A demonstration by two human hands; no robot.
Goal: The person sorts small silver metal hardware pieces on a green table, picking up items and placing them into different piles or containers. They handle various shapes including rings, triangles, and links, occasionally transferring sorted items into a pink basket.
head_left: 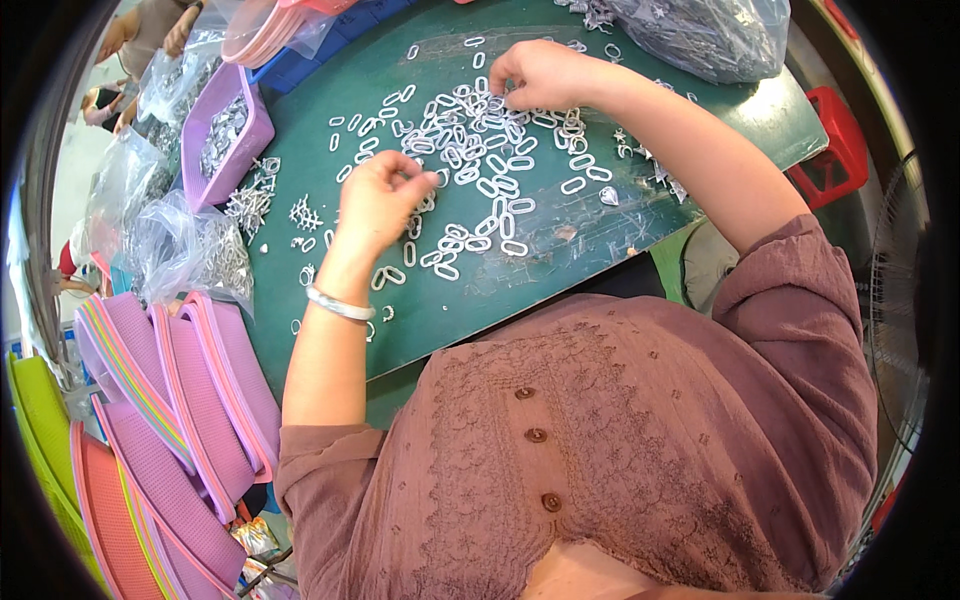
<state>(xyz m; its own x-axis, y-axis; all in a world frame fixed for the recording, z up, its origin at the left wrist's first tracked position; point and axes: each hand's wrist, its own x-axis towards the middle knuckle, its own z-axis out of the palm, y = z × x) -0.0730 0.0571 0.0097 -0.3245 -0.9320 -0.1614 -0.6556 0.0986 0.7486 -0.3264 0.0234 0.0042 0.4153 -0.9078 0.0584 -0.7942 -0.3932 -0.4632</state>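
Note:
A spread of flat silver oval links (497, 163) covers the middle of the green table (590, 235), thickest at the far side and thinning toward me. My left hand (385, 200) hovers at the left of the spread, thumb and forefinger closed together. A small silver piece shows at their tips; whether they grip it is unclear. At the far side of the pile my right hand (545, 76) reaches down, fingers curled and pinched among the links. What lies between those fingertips is hidden. A pale bangle (340, 304) circles my left wrist.
At left stand a purple basket (262, 125) of silver pieces, clear bags (190, 245) and stacked purple baskets (215, 400). Small branched pieces (255, 200) lie beside them. A large filled bag (705, 38) sits far right, near a red stool (836, 145). Another person (150, 40) is beyond.

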